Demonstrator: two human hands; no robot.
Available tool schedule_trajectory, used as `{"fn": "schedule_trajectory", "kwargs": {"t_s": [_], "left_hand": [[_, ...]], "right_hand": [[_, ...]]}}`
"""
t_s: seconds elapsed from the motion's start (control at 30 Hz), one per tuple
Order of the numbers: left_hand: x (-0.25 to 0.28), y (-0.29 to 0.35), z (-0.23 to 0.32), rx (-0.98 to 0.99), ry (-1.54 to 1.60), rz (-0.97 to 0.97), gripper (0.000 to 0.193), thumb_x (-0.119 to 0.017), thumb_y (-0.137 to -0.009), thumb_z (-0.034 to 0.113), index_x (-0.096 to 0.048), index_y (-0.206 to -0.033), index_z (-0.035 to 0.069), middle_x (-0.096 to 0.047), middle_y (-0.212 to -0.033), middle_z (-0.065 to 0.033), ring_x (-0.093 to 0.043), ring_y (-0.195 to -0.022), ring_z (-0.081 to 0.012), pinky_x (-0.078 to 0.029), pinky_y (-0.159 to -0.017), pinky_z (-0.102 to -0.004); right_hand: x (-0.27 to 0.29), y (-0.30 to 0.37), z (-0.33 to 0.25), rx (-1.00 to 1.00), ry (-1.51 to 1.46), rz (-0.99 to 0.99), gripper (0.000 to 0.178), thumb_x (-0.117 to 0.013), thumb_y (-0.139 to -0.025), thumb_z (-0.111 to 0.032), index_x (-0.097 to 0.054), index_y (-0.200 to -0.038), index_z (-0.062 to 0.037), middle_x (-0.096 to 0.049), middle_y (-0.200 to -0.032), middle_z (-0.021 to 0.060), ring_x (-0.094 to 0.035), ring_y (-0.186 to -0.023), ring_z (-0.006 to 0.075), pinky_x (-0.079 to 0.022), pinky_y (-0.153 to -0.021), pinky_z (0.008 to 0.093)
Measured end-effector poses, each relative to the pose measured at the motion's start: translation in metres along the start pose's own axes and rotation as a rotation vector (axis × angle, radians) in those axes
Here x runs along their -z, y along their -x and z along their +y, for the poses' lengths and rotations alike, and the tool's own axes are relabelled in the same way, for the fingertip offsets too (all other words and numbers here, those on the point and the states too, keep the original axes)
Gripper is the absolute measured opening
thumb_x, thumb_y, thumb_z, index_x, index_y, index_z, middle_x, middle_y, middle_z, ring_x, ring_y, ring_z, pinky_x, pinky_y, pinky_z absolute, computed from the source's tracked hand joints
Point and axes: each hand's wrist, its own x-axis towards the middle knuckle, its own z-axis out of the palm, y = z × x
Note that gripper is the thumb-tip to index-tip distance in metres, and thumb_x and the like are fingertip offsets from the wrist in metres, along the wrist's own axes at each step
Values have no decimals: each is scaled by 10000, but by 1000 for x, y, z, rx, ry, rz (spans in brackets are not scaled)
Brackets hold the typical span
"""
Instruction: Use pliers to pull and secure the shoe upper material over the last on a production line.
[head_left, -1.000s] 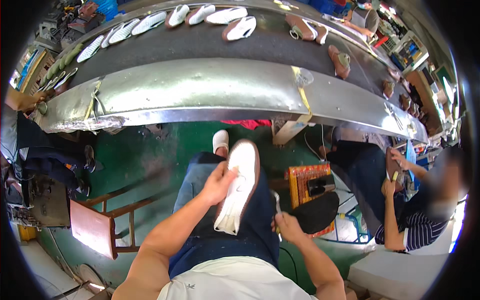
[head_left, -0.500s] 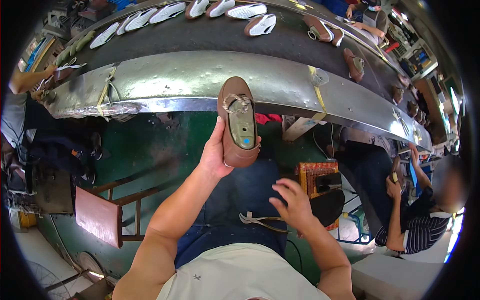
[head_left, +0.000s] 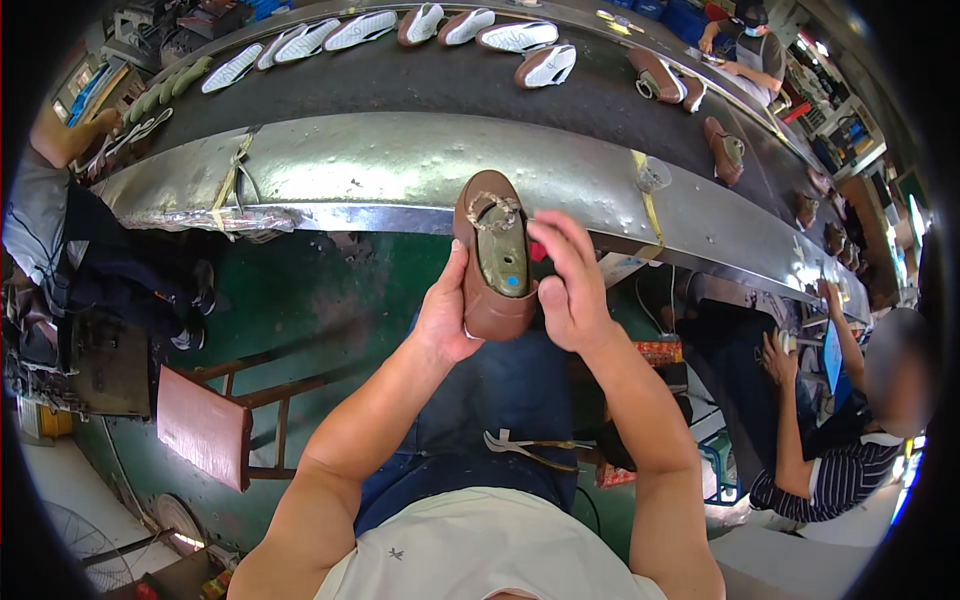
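A brown shoe point(head_left: 498, 312) with a braided trim and a green last inside is held up in front of me, toe pointing away. My left hand point(head_left: 447, 308) is closed round its heel and left side. Close by the shoe's right side is my right hand point(head_left: 573, 285), fingers stretched and a little apart, holding nothing; whether a fingertip touches the shoe I cannot tell. Across my lap lies a pair of pincers point(head_left: 525, 447).
Beyond the shoe runs a metal-edged conveyor point(head_left: 330, 165) carrying several shoes with white soles point(head_left: 360, 30). A stool point(head_left: 205, 428) stands at left. Co-workers are at the left, far right, and at right in a striped shirt point(head_left: 840, 482).
My right hand has risen from above my lap to the shoe's right side. The left hand still holds the shoe. The co-worker at the right has moved their hands.
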Motion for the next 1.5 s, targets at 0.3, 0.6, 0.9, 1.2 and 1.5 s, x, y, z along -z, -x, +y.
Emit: {"fn": "schedule_trajectory", "kwargs": {"t_s": [0.3, 0.6, 0.9, 1.2, 1.5], "left_hand": [[-6, -3, 1, 90, 38, 7, 650, -320, -1069, 601, -457, -1492, 126, -576, -1425, -136, -580, -1295, -311, -468, -1103, -514], [-11, -14, -31, -150, -417, 115, 655, -450, -1072, 507, -336, -1563, 89, -495, -1508, -154, -467, -1413, -278, -387, -1167, -469], [40, -42, 17, 189, -708, 20, 539, -568, -1068, 312, -438, -1503, 20, -599, -1414, -154, -572, -1312, -245, -442, -1090, -378], [60, -54, 46, 301, -770, 3, 457, -559, -1070, 215, -461, -1461, 0, -600, -1393, -186, -566, -1321, -285, -451, -1105, -411], [8, -280, 179, -179, -1199, 143, 278, -653, -1021, 260, -666, -1252, 105, -706, -1124, -47, -646, -1022, -126, -523, -907, -314]], "right_hand": [[-4, 34, -21, 32, 159, -73, 746, -885, -761, -333, -562, -1358, -23, -484, -1412, 220, -513, -1267, 435, -487, -998, 489], [28, 38, 11, -859, -740, 38, 924, -807, -790, -72, -313, -1563, 42, -528, -1462, 173, -546, -1315, 259, -398, -1135, 372], [138, -47, 165, -973, -950, 580, 637, -506, -974, -432, -483, -1449, -8, -626, -1355, 190, -675, -1126, 337, -616, -754, 502], [194, -73, 438, -916, 471, -37, 903, -726, -915, -372, -255, -1590, 1, -464, -1513, 287, -486, -1393, 399, -412, -1129, 402], [209, -20, 448, -673, 613, 85, 788, -713, -924, -294, -322, -1574, -81, -498, -1509, 211, -530, -1358, 364, -444, -1102, 411]]}}
